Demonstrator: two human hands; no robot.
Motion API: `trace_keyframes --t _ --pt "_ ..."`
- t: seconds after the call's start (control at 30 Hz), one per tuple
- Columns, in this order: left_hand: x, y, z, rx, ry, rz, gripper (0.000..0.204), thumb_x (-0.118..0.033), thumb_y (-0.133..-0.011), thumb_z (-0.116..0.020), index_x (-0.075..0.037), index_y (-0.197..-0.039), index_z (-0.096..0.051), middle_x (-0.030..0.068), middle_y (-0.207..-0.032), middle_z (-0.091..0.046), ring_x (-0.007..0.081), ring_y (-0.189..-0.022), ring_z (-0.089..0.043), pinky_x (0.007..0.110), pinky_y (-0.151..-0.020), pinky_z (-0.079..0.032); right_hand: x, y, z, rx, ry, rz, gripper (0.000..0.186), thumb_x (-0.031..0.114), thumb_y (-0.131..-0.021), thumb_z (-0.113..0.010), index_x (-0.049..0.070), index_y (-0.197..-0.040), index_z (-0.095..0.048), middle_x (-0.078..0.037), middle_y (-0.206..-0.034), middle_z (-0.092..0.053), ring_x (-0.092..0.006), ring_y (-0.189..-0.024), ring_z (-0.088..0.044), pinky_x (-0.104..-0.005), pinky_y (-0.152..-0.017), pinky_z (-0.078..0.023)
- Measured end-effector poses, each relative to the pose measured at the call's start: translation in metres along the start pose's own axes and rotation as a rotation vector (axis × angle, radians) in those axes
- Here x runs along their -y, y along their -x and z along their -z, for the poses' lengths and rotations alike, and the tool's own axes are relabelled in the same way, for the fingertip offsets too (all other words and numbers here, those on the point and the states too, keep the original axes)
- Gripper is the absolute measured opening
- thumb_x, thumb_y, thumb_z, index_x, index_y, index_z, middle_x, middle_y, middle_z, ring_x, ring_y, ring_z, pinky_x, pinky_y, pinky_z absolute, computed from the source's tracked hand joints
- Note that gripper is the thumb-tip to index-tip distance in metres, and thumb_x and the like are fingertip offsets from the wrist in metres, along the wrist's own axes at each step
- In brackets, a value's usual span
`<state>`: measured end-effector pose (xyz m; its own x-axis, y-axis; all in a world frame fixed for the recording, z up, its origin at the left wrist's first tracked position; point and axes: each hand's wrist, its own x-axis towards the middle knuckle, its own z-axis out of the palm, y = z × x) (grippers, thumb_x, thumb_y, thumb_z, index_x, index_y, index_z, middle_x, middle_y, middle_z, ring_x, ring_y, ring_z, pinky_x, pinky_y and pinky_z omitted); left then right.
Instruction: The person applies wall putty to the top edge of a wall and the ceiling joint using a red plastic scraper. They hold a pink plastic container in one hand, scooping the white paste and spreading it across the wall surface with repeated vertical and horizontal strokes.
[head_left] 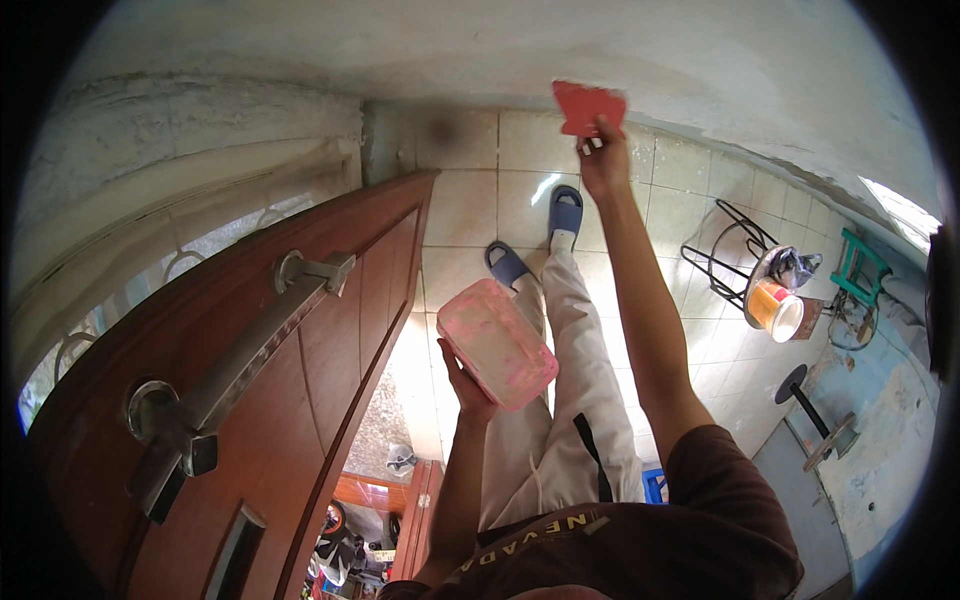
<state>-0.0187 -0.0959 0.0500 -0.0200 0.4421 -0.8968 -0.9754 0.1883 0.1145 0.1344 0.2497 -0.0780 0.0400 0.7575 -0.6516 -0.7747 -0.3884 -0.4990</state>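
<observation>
My right hand [604, 165] stretches forward with its fingers closed round a flat red putty scraper [588, 106]. The scraper's far edge is at the grey, patchy wall [460, 50]; whether it touches the wall, I cannot tell. In front of my body, my left hand [470, 388] grips a pink rectangular plastic tub [522, 394] from its near left side. Off-white, paste-like material covers much of the tub's upward face, with pink showing through. Both tools are apart from each other.
A brown wooden door [300, 370] with a long metal handle [255, 345] stands close on my left. To the right, a black-legged stool [735, 250] bears an orange-and-white bucket [772, 308] and a dark plastic bag [795, 268]. A green stool [858, 268] is beyond, on the tiled floor [455, 210].
</observation>
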Motion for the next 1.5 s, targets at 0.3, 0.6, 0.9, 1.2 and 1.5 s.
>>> trace_keyframes --t 0.3,0.6,0.9,1.2,1.5 --pt "0.000 -0.003 0.009 -0.033 0.036 0.004 0.081 -0.075 -0.087 -0.037 -0.016 -0.144 -0.033 0.0077 -0.139 -0.042 0.0276 -0.127 -0.045 0.045 -0.105 -0.041 -0.102 -0.079 -0.026 -0.056 -0.154 -0.195 0.010 0.011 -0.093 -0.057 0.008 -0.103 -0.055 -0.003 -0.101 -0.055 -0.0197 -0.095 -0.052 -0.0294 -0.075 -0.050" --pt "-0.010 0.003 0.004 -0.072 -0.019 -0.048 0.084 -0.076 -0.087 -0.034 -0.016 -0.146 -0.029 0.0089 -0.141 -0.039 0.0288 -0.129 -0.043 0.045 -0.106 -0.039 -0.009 -0.008 -0.087 0.020 -0.181 -0.148 0.017 0.005 -0.092 -0.054 0.002 -0.108 -0.050 -0.009 -0.107 -0.053 -0.0214 -0.095 -0.055 -0.0288 -0.070 -0.051" --pt "-0.003 -0.002 0.000 0.000 0.038 -0.006 0.084 -0.075 -0.088 -0.034 -0.016 -0.147 -0.028 0.0094 -0.142 -0.039 0.0299 -0.130 -0.042 0.047 -0.106 -0.039 -0.040 0.003 -0.043 -0.112 -0.030 0.123 0.013 0.010 -0.085 -0.063 0.009 -0.096 -0.055 -0.005 -0.091 -0.057 -0.0184 -0.085 -0.055 -0.0310 -0.073 -0.047" --pt "-0.004 -0.008 0.009 -0.049 0.025 -0.035 0.085 -0.075 -0.088 -0.035 -0.015 -0.147 -0.026 0.0104 -0.142 -0.037 0.0300 -0.130 -0.041 0.047 -0.106 -0.039 -0.122 -0.087 -0.045 -0.110 -0.024 -0.124 0.006 0.005 -0.091 -0.054 0.004 -0.096 -0.055 -0.010 -0.095 -0.057 -0.0250 -0.088 -0.057 -0.0289 -0.072 -0.054" --pt "-0.009 -0.004 0.021 -0.037 0.048 -0.046 0.085 -0.075 -0.088 -0.036 -0.015 -0.147 -0.026 0.0097 -0.143 -0.037 0.0297 -0.130 -0.041 0.047 -0.106 -0.038 -0.005 0.029 -0.132 0.133 -0.128 0.052 0.018 0.003 -0.089 -0.055 -0.007 -0.103 -0.054 -0.016 -0.105 -0.058 -0.0248 -0.096 -0.058 -0.0242 -0.067 -0.054"
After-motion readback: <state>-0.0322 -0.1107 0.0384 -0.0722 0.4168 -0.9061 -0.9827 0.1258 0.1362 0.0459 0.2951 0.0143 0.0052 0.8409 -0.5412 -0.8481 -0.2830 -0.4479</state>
